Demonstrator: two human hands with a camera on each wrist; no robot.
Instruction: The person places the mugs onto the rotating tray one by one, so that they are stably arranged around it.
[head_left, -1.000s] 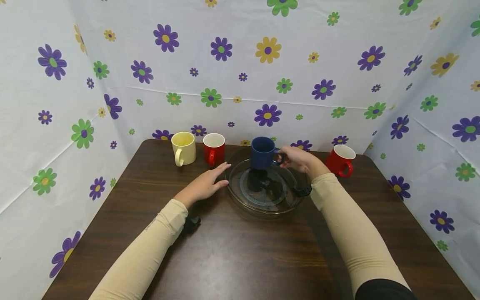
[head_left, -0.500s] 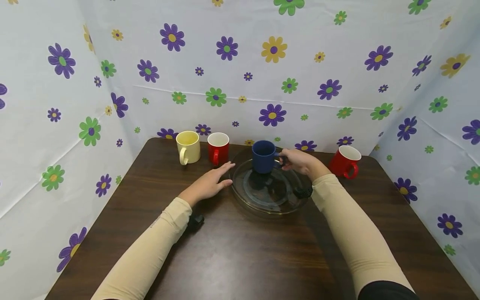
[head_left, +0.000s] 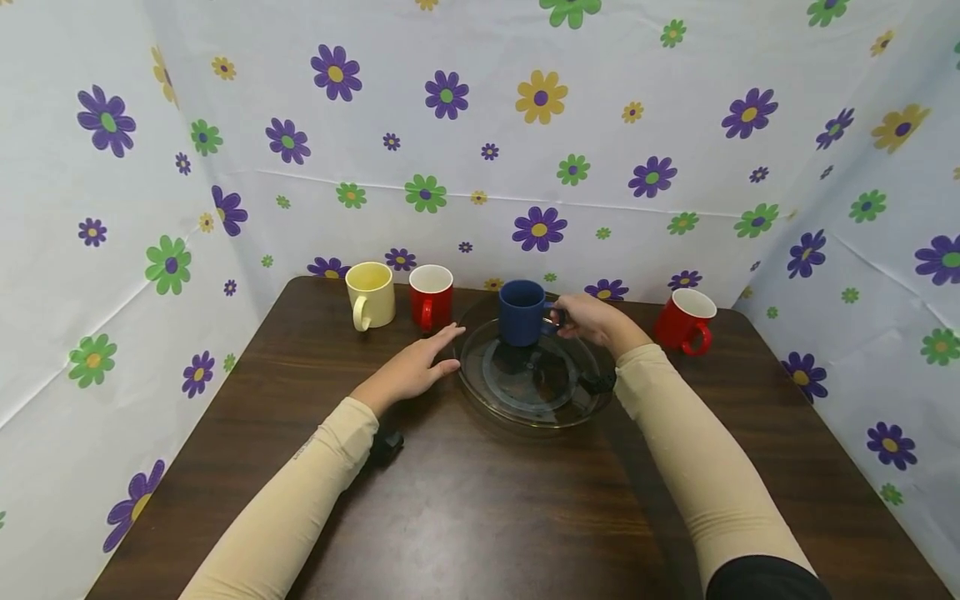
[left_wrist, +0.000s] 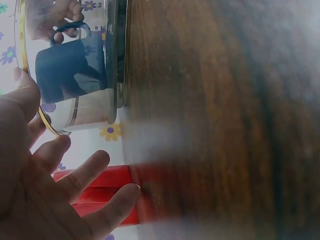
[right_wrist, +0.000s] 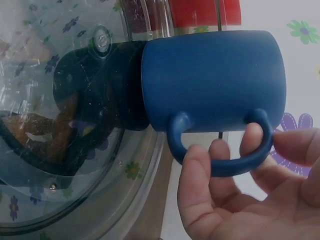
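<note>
Blue mug (head_left: 520, 313), upright, held by the handle (right_wrist: 232, 168) in the right hand (head_left: 588, 321). Fingers and thumb curled in close, pinched about the loop. Lies to the left of the grip, body just beside the fingertips, handle turned right into them. Shows within the outline of a round glass dish (head_left: 558, 426), toward the back, above a dark reflection; cannot tell whether base and glass touch. At the dish's left edge, left hand (head_left: 405, 371) with fingers spread wide and thumb apart, tips at the gold rim; contact there hard to judge. Behind that hand, a red mug (head_left: 431, 296), with a yellow mug (head_left: 371, 294) just to its left. Beyond the right wrist, another red mug (head_left: 684, 322). Underneath, a brown table (head_left: 487, 517).
</note>
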